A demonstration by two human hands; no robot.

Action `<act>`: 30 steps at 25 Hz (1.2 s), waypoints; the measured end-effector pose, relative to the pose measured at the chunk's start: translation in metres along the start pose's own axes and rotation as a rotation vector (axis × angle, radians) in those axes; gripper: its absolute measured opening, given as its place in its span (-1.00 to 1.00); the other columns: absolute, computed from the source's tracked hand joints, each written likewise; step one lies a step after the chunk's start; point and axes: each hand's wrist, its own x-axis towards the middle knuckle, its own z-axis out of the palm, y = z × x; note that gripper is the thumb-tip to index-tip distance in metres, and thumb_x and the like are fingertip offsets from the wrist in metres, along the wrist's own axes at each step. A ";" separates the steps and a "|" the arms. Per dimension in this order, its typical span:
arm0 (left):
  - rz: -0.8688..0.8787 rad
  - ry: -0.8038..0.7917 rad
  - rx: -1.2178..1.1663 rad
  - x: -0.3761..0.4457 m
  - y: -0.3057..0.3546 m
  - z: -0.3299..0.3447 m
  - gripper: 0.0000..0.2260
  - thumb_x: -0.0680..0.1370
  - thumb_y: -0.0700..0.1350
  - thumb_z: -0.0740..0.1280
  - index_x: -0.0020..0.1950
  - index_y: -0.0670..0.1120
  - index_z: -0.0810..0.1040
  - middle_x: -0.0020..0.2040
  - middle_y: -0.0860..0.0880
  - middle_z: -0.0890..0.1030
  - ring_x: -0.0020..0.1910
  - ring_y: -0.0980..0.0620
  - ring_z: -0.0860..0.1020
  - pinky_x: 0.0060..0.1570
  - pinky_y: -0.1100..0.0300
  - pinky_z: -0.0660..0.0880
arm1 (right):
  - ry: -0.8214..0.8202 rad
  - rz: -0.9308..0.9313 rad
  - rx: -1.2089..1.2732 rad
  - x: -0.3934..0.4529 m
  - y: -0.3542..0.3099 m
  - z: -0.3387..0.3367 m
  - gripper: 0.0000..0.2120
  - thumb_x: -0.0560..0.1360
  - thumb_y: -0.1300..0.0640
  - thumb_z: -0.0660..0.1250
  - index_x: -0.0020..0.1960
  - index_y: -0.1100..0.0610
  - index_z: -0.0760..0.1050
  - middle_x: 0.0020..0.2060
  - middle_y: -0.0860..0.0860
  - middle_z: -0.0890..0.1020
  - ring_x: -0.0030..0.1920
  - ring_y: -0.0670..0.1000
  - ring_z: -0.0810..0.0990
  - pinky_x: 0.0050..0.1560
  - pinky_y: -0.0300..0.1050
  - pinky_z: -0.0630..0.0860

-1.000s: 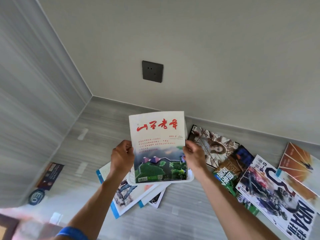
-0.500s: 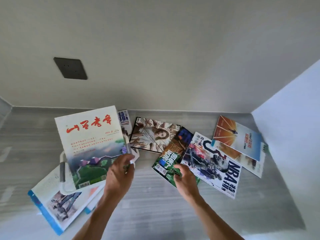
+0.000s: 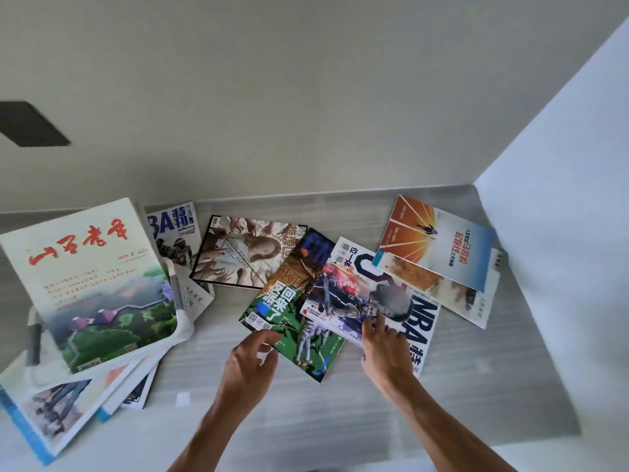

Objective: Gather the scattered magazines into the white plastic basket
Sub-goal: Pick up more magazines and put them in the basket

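Observation:
A white magazine with red characters [image 3: 92, 281] lies on top of the white plastic basket [image 3: 182, 313] at the left, hiding most of it. My left hand [image 3: 252, 364] hovers open at the near corner of a green soccer magazine [image 3: 289, 321], fingertips touching its edge. My right hand [image 3: 383, 349] rests with fingers on the lower edge of the NBA magazine [image 3: 371, 298], which overlaps the green one. Beyond them lie a magazine with a woman's portrait [image 3: 245, 253], and an orange and blue one [image 3: 435, 243] at the right.
Other magazines [image 3: 51, 407] stick out under the basket at the lower left, and one NBA issue [image 3: 173, 229] lies behind it. A wall runs along the back, with a dark socket plate [image 3: 30, 124]. A white panel [image 3: 561, 267] closes the right side.
My left hand has let go of the white magazine, which now rests on the basket, and moved right to the green magazine. My right hand has shifted from the green magazine to the NBA one.

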 end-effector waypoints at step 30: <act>-0.400 -0.194 -0.402 -0.015 -0.023 0.048 -0.83 0.51 -0.32 0.26 -0.02 -0.10 0.59 -0.35 -0.03 0.57 -0.40 0.05 0.46 -0.45 0.22 0.33 | -0.202 0.157 0.831 -0.077 0.004 0.015 -0.46 0.41 -0.01 0.43 0.34 0.00 0.35 0.13 -0.03 0.40 -0.04 -0.10 0.54 -0.05 -0.21 0.50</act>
